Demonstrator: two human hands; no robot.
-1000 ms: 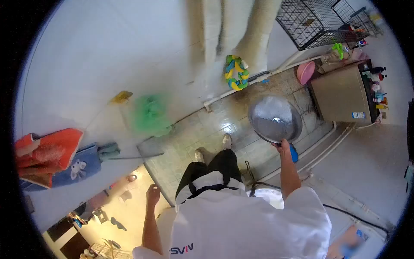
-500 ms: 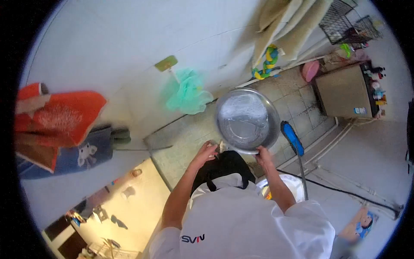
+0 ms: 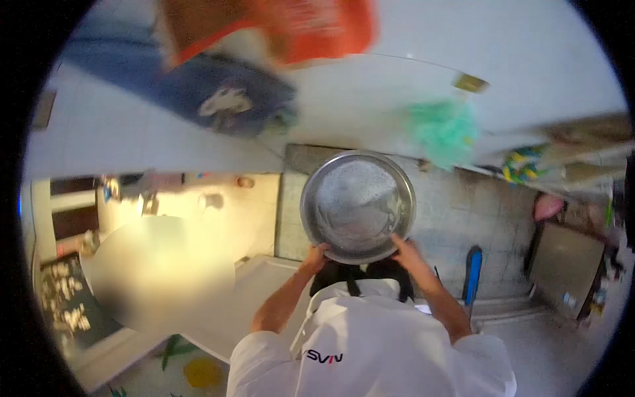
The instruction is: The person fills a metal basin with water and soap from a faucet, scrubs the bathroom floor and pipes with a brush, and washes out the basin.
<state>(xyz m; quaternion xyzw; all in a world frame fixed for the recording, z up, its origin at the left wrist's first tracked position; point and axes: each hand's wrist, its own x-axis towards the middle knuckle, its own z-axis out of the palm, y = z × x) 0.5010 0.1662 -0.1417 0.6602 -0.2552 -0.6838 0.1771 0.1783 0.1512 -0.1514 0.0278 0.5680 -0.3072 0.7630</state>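
Metal basin (image 3: 357, 208), pinched at near edge by left hand (image 3: 316, 257) and right hand (image 3: 405, 251); apparently mid-carry, calling for level support next.

Blurred orange cloth (image 3: 317, 26), perhaps a towel.

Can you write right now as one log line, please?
left hand: holds metal basin by rim; right hand: holds same rim; blue-headed tool: off right, untouched

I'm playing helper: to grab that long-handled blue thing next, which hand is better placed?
Probably the right hand: it's nearer the blue thing. The left hand is farther across the metal basin. Both hold the rim, so right must release first.
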